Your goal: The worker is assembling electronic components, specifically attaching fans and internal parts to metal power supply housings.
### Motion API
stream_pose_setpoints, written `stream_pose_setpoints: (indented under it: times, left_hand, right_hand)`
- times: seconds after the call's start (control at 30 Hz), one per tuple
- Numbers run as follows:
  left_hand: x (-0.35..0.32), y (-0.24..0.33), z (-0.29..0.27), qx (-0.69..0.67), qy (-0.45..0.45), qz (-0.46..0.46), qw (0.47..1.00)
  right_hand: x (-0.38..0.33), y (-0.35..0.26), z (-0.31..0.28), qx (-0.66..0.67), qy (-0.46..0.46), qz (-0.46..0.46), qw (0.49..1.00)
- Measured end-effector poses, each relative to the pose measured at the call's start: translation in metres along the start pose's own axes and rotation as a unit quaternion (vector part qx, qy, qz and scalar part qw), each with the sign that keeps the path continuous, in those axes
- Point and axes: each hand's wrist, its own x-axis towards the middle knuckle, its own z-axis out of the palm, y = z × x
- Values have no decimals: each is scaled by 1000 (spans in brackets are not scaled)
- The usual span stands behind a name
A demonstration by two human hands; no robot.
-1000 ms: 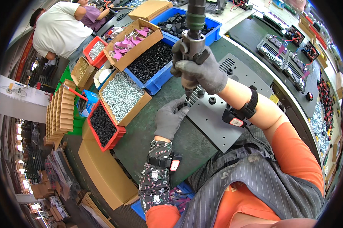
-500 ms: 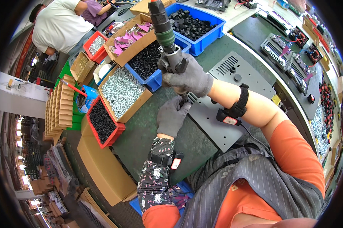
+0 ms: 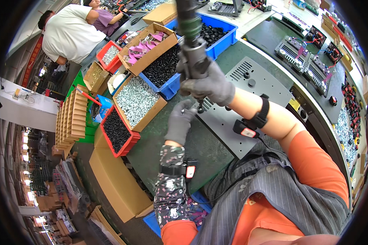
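Right grey-gloved hand (image 3: 211, 85) clamps the dark cylindrical driver (image 3: 193, 55), best kept square above the black round foot (image 3: 200, 110) on the flat grey metal plate (image 3: 228, 123); left grey-gloved hand (image 3: 180, 118) (closure cannot be told) beside it.

Matt grey cloth-like gloves (image 3: 217, 89) sheathe the left hand (image 3: 180, 121) and right hand (image 3: 208, 85) at a smooth, satin-grey, metal-looking plate (image 3: 229, 127), as shiny metallic fasteners (image 3: 135, 101) fill a cardboard box (image 3: 153, 114) left of the left hand, beside a glossy red plastic bin (image 3: 128, 145) and, ahead of that hand, a smooth blue plastic bin (image 3: 172, 87).
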Motion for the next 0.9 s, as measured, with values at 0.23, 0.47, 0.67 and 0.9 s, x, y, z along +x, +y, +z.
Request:
stream_pose_setpoints:
  times: [0.23,0.47,0.67,0.9]
  left_hand:
    - [-25,36,-9,-626,-29,-297,720]
    - [-49,56,33,-615,-40,-231,753]
    - [-57,67,58,-678,-68,-252,687]
    - [-56,74,67,-745,-105,-252,608]
  right_hand:
    - [-41,-53,-12,-11,50,-23,998]
    - [-67,-67,-18,0,78,-5,997]
    - [-75,-72,-19,33,83,-43,995]
    - [-81,-67,-26,55,117,-54,990]
